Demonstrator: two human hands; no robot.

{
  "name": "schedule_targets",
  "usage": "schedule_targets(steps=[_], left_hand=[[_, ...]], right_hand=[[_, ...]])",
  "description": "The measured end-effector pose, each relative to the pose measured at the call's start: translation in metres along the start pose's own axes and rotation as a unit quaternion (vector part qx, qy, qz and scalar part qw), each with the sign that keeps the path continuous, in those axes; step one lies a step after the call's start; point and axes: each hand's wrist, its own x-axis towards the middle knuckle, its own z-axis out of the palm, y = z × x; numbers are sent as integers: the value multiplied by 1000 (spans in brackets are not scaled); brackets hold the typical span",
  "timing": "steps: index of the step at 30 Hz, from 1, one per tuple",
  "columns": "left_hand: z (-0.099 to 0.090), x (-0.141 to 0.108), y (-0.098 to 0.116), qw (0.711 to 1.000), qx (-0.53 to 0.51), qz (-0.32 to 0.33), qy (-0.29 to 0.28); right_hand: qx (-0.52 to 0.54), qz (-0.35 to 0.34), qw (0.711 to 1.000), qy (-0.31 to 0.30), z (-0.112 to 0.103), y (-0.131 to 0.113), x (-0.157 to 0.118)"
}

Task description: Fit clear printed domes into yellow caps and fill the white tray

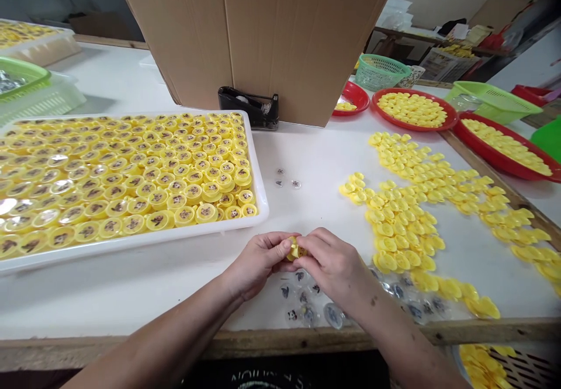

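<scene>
Grip of left hand (256,260) and right hand (338,265) pinching a yellow piece (294,250) over the bench (109,295), its edges covered, clear discs (333,315) partly hidden by right forearm (390,316), tray (262,199) running out of sight leftward.

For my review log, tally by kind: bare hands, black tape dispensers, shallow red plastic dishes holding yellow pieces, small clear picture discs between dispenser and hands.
Bare hands: 2
Black tape dispensers: 1
Shallow red plastic dishes: 3
Small clear picture discs: 3
Total: 9
</scene>
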Motion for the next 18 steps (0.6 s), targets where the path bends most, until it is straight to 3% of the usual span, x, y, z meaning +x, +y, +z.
schedule_targets(steps=[7, 12, 15, 18], left_hand=[[6, -4, 2, 993, 78, 56, -63], [11, -4, 1, 984, 154, 86, -18], [10, -2, 3, 972, 207, 113, -4], [10, -9, 8, 943, 307, 127, 24]], right_hand=[[22, 26, 995, 91, 12, 1, -7], [105, 77, 986, 107, 10, 5, -17], [213, 145, 962, 91, 11, 10, -19], [322, 218, 918, 81, 12, 5, -18]])
